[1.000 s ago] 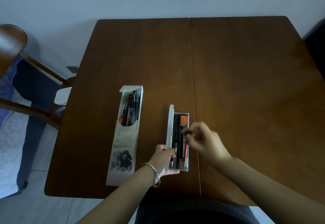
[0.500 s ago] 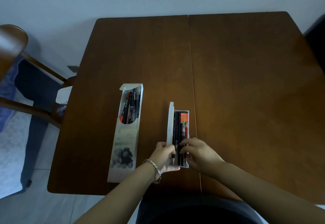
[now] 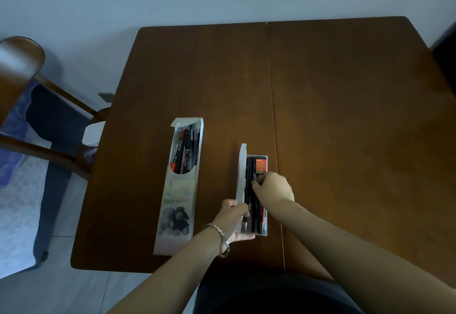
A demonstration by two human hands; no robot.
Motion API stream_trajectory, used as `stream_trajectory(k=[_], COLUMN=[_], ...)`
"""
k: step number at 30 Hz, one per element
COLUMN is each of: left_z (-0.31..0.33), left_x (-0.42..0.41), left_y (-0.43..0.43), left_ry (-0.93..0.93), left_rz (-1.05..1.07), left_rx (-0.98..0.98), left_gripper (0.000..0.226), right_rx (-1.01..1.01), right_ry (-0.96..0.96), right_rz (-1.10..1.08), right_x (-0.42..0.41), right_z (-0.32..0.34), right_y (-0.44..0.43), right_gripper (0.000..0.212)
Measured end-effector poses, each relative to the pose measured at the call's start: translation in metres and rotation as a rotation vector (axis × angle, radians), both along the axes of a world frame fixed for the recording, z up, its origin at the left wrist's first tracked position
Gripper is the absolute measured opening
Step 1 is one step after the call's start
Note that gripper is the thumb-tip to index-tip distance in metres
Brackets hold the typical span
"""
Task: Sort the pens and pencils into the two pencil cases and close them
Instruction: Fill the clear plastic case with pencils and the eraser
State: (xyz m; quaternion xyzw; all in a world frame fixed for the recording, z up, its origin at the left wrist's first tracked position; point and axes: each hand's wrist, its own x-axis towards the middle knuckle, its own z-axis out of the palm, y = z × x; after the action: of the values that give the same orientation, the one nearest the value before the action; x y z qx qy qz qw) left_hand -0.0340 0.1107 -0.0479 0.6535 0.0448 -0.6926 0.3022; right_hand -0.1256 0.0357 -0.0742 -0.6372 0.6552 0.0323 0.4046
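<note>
On the brown wooden desk [image 3: 345, 116] two pencil cases lay side by side, well apart, both near the person's edge. The flat pencil pouch [image 3: 176, 205], printed with teddy bears, lay on the left with its top flap folded back, and a bundle of pens [image 3: 185, 152], one of them orange and black, stood out of its mouth. To its right lay the box pencil case [image 3: 256, 234], open, with its pale lid [image 3: 241, 165] standing up along the left side. Dark pencils [image 3: 248, 173] lay lengthwise in it, and a small orange packet [image 3: 261, 165] sat in the far right corner. The left hand [image 3: 234, 220], a metal bracelet [image 3: 220, 233] on its wrist, gripped the near end of the lid and case, fingers curled round it. The right hand [image 3: 274, 188] was over the middle of the case, its fingers curled down onto the pencils; whether they pinched one or only touched them could not be told. A wooden chair [image 3: 22, 67] stood off the desk's left side.
</note>
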Motion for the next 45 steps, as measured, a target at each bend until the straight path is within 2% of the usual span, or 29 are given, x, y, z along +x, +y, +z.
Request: stream_trajectory(k=[6,11,14,17,20,27,35,39,45], left_z=[-0.001,-0.001,-0.001,-0.002,-0.002,-0.002,-0.001,0.001,0.000], left_x=[0.000,0.000,0.000,0.000,0.000,0.001,0.002,0.003,0.004], left_y=[0.001,0.001,0.000,0.000,0.001,0.000,0.002,0.002,0.002], left_ry=[-0.004,-0.025,-0.026,-0.017,-0.019,-0.023,-0.018,0.006,0.019], left_rz=[-0.026,-0.087,-0.089,-0.096,-0.118,-0.111,-0.083,-0.063,-0.003], left_rx=[-0.006,-0.003,0.002,0.000,-0.010,-0.011,-0.029,-0.027,-0.021], left_gripper=[0.042,0.038,0.028,0.035,0.036,0.037,0.035,0.031,0.026], right_rx=[0.017,0.133,0.156,0.182,0.167,0.225,0.251,0.335,0.318], right_ry=[0.063,-0.049,-0.046,0.006,0.068,-0.012,0.004,-0.048,-0.053], right_rz=[-0.020,-0.181,-0.168,-0.128,-0.072,-0.142,-0.114,-0.143,-0.114], right_x=[0.014,0.019,0.019,0.020,0.023,0.020,0.021,0.019,0.018], right_z=[0.007,0.007,0.008,0.006,0.004,0.001,-0.001,-0.001,0.005], right_y=[-0.005,-0.017,-0.020,-0.020,-0.020,-0.026,-0.027,-0.030,-0.028], right_gripper=[0.023,0.013,0.012,0.019,0.009,0.008,0.007,0.017,0.018])
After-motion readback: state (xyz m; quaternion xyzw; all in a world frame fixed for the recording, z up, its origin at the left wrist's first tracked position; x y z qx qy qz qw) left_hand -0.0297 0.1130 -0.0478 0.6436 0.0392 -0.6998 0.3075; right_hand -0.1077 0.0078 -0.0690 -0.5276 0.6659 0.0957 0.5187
